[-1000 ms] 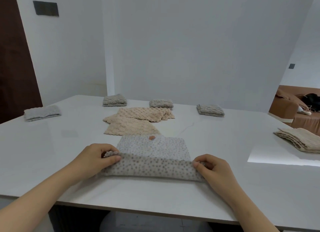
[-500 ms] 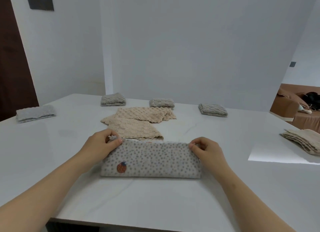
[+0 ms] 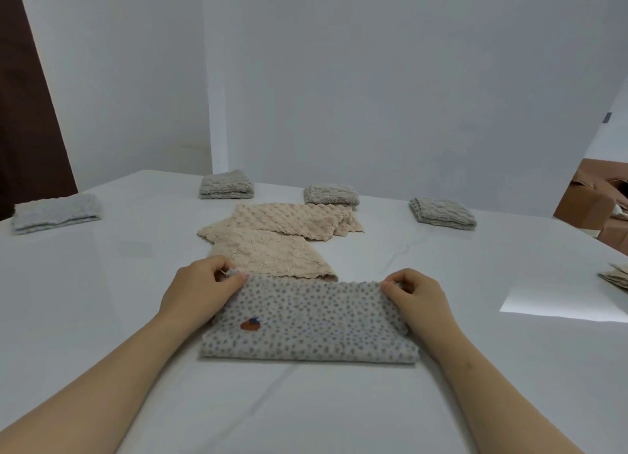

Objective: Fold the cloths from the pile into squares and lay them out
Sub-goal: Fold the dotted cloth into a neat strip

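Holds a grey spotted cloth (image 3: 306,321) flat on the white table (image 3: 102,283), close to the near edge and about midway along it. Has it doubled over into a long band lying parallel to that edge, with a small red-orange emblem (image 3: 250,324) on the top layer toward the left end.

Pinches the far left corner with the left hand (image 3: 200,290), thumb and curled fingers closed on the fabric. Pinches the far right corner the same way with the right hand (image 3: 418,300), fingers bent over the edge.

Just beyond the band, at or almost at its far edge: the pile of beige cloths (image 3: 272,246), unfolded and overlapping, toward the table's middle.

Along the far edge, well apart: three grey folded squares, left (image 3: 226,184), middle (image 3: 331,194) and right (image 3: 441,214). Near the far left corner: a paler grey folded cloth (image 3: 56,212). At the right edge: a stack of beige cloths (image 3: 615,277), partly cut off. Past the right edge: a brown sofa (image 3: 591,202).
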The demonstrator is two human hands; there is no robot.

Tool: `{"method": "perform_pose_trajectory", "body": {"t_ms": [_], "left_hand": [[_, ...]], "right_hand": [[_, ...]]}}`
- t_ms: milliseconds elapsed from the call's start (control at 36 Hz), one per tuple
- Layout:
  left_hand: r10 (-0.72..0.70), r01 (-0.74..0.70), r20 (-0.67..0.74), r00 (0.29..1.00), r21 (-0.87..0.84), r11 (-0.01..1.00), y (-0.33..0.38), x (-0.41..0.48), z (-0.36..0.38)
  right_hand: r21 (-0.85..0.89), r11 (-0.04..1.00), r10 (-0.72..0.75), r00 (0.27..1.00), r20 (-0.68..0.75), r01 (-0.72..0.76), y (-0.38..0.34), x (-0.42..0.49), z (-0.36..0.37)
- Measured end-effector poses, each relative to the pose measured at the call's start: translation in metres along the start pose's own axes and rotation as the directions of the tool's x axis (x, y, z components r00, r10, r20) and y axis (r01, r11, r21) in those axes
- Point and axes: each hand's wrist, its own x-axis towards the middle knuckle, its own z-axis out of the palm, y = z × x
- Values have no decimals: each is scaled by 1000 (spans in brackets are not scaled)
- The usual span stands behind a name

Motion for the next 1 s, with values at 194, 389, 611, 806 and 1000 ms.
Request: {"method": "perform_pose_trajectory", "body": {"t_ms": [194,389,611,806,1000], "left_hand": [[69,-77,40,997,253,964,-1,1,4],[149,-174,99,984,332,927,-6,5,6],[221,-250,122,968,353,901,-8,3,10],[253,-288,150,956,302,909,-7,3,10],[230,-273,170,958,307,912,-10,4,10]], "right_hand": [[-203,978,-36,998,54,46,0,3,1],[-360,926,-93,993,76,114,2,6,4],[-495,859,-59,986,158,130,1,4,6],[-591,793,-60,984,168,149,-1,3,8],[-554,820,-52,983,175,142,0,4,7]]}}
